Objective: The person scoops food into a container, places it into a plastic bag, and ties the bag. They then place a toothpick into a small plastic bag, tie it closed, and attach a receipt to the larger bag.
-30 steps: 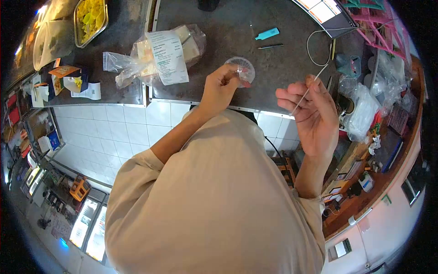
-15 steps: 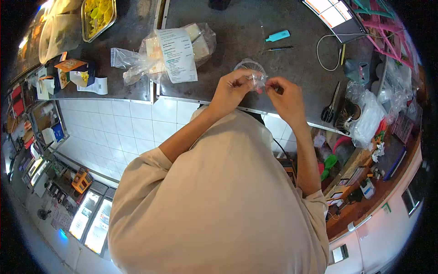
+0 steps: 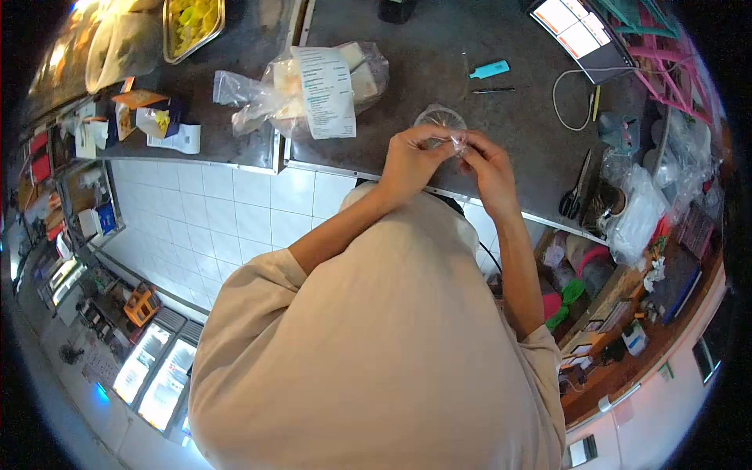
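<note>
Both hands meet over the near edge of a dark counter (image 3: pixel 407 78). My left hand (image 3: pixel 415 160) pinches the gathered top of a small clear plastic bag (image 3: pixel 441 116). From the other side, my right hand (image 3: pixel 491 164) pinches the same gathered plastic, fingertips almost touching the left ones. The bag's rounded body lies on the counter just beyond my fingers; what it contains is hard to make out. Left of the hands sits a larger clear bag (image 3: pixel 372 74) of pale boxes, with a printed receipt (image 3: pixel 327 92) lying across it.
A turquoise highlighter (image 3: pixel 490 70) and a pen (image 3: pixel 493 90) lie beyond the hands. Scissors (image 3: pixel 576 188), a cable (image 3: pixel 558 102) and a screen (image 3: pixel 576 35) are at the right. A metal tray (image 3: pixel 193 31) of yellow food stands far left, near an orange-and-dark box (image 3: pixel 145 113).
My right hand has moved in against the left, closing the small space between the fingertips at the bag's top. The whole scene has shifted slightly rightward with the head.
</note>
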`<state>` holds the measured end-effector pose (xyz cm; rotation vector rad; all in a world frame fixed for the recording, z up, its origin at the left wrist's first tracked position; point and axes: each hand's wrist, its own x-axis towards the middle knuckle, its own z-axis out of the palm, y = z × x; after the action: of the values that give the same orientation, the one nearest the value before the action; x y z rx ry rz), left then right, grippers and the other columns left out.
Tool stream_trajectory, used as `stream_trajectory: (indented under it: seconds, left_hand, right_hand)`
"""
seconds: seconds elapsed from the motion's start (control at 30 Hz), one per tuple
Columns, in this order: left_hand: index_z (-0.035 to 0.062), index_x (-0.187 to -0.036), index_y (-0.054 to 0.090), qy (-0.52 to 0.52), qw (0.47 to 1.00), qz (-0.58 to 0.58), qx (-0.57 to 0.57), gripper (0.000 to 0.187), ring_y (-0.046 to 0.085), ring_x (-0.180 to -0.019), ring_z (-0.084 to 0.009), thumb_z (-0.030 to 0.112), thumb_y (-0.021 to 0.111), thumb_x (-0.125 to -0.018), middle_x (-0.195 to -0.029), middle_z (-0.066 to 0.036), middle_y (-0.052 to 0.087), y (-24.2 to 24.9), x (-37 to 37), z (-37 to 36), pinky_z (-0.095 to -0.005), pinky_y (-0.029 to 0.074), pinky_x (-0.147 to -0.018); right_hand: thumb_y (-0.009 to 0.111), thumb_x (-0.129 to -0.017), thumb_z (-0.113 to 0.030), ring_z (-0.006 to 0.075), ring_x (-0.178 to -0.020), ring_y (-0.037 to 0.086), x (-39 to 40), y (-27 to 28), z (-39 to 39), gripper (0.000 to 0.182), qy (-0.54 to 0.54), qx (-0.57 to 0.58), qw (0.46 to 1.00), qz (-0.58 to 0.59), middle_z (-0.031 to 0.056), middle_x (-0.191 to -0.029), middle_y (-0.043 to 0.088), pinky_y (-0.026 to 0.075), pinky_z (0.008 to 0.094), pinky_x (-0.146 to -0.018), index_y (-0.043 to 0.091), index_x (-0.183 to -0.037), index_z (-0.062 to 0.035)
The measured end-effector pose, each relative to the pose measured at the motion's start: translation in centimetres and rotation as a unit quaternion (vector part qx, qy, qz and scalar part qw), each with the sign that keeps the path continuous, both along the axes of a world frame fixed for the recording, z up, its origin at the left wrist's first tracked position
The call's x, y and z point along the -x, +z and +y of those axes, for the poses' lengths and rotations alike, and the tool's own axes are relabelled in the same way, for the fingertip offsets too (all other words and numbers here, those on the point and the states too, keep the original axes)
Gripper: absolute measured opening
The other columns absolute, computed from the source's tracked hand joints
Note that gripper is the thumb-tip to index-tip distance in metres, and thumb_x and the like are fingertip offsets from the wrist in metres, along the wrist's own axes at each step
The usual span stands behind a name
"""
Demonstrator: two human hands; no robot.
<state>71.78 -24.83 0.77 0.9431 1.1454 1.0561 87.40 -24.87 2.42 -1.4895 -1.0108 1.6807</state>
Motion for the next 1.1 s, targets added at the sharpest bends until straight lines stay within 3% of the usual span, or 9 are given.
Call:
stream_trajectory:
  seconds: [0.07,0.13,0.37,0.47,0.67,0.73,0.83,0.93,1.1]
  left_hand:
    - [0.0089,-0.088,0.071,0.055,0.962,0.225,-0.146,0.011,0.06,-0.086,-0.0167,0.008,0.074,-0.078,-0.09,-0.009,0.062,-0.2,-0.2,-0.3,-0.0273,0.047,-0.067]
    - [0.0104,-0.086,0.071,0.086,0.956,0.237,-0.153,0.013,0.058,-0.087,-0.0213,0.006,0.074,-0.074,-0.091,-0.011,0.058,-0.3,-0.5,-0.5,-0.0309,0.047,-0.068]
    - [0.0064,-0.095,0.069,-0.019,0.886,0.407,-0.223,0.023,0.05,-0.095,-0.0326,0.0,0.063,-0.075,-0.101,-0.01,0.057,2.5,0.1,-3.3,-0.0404,0.041,-0.085]
    - [0.0031,-0.103,0.065,-0.086,0.881,0.396,-0.245,0.026,0.05,-0.103,-0.0347,-0.004,0.057,-0.079,-0.112,-0.016,0.057,3.4,1.6,-4.1,-0.0423,0.037,-0.095]
    - [0.0044,-0.113,0.062,-0.232,0.908,0.311,-0.158,0.03,0.05,-0.113,-0.0326,0.008,0.063,-0.083,-0.124,-0.015,0.056,5.5,8.7,-5.7,-0.0406,0.039,-0.097]
    - [0.0066,-0.117,0.061,-0.101,0.94,0.321,-0.06,0.038,0.055,-0.111,-0.0322,0.013,0.069,-0.08,-0.117,-0.016,0.061,6.1,12.2,-5.4,-0.0407,0.039,-0.099]
    - [0.0033,-0.121,0.054,0.125,0.707,0.64,-0.272,0.054,0.046,-0.114,-0.0389,0.02,0.074,-0.074,-0.118,-0.018,0.055,4.4,19.5,-2.4,-0.049,0.035,-0.097]
    - [0.0059,-0.108,0.06,0.068,0.66,0.711,-0.234,0.04,0.05,-0.11,-0.0351,0.02,0.073,-0.073,-0.111,-0.016,0.058,3.9,24.9,0.9,-0.0494,0.038,-0.093]
    - [0.0032,-0.088,0.065,-0.022,0.782,0.529,-0.328,0.018,0.061,-0.085,-0.0318,0.018,0.068,-0.079,-0.085,-0.016,0.063,5.0,25.8,4.4,-0.0417,0.048,-0.075]
  right_hand:
    - [0.057,-0.091,-0.013,0.0086,-0.067,0.048,0.5,-0.1,-0.8,0.02,-0.049,0.006,0.993,0.105,0.0007,-0.076,0.054,0.038,0.0251,-0.06,0.065,-0.105,-0.0015]
    - [0.056,-0.092,-0.013,0.0086,-0.071,0.049,1.1,0.2,-1.6,0.02,-0.105,0.058,0.963,0.242,0.0004,-0.079,0.054,0.038,0.0245,-0.064,0.064,-0.107,-0.0021]
    - [0.054,-0.095,-0.015,0.0069,-0.073,0.043,1.5,-1.6,-3.2,0.017,0.024,-0.022,0.998,0.057,-0.0022,-0.081,0.053,0.036,0.0233,-0.066,0.062,-0.102,-0.0017]
    - [0.053,-0.094,-0.013,0.007,-0.073,0.044,1.7,-2.5,-4.3,0.014,0.044,0.0,0.988,0.149,-0.0014,-0.08,0.053,0.036,0.0231,-0.066,0.061,-0.099,-0.0022]
    - [0.052,-0.094,-0.014,0.0075,-0.063,0.044,3.0,-2.8,-5.2,0.017,0.142,0.012,0.989,0.039,0.0007,-0.074,0.053,0.034,0.0227,-0.057,0.064,-0.094,-0.0018]
    - [0.052,-0.095,-0.015,0.0075,-0.061,0.044,3.6,-1.6,-5.0,0.019,0.124,0.002,0.992,0.025,0.0011,-0.073,0.053,0.035,0.0228,-0.056,0.064,-0.093,-0.0006]
    - [0.052,-0.096,-0.017,0.0076,-0.061,0.045,4.2,-0.7,-4.9,0.022,0.052,0.005,0.998,0.044,0.0016,-0.073,0.054,0.036,0.023,-0.056,0.064,-0.094,0.0011]
    - [0.053,-0.097,-0.02,0.0082,-0.062,0.046,5.2,-0.4,-4.3,0.025,-0.018,0.004,0.997,0.07,0.0019,-0.074,0.055,0.038,0.0233,-0.057,0.064,-0.095,0.0021]
    - [0.055,-0.096,-0.023,0.0084,-0.068,0.048,7.3,0.6,-4.4,0.027,-0.11,-0.013,0.992,0.057,0.0029,-0.08,0.057,0.04,0.023,-0.061,0.063,-0.099,0.0031]
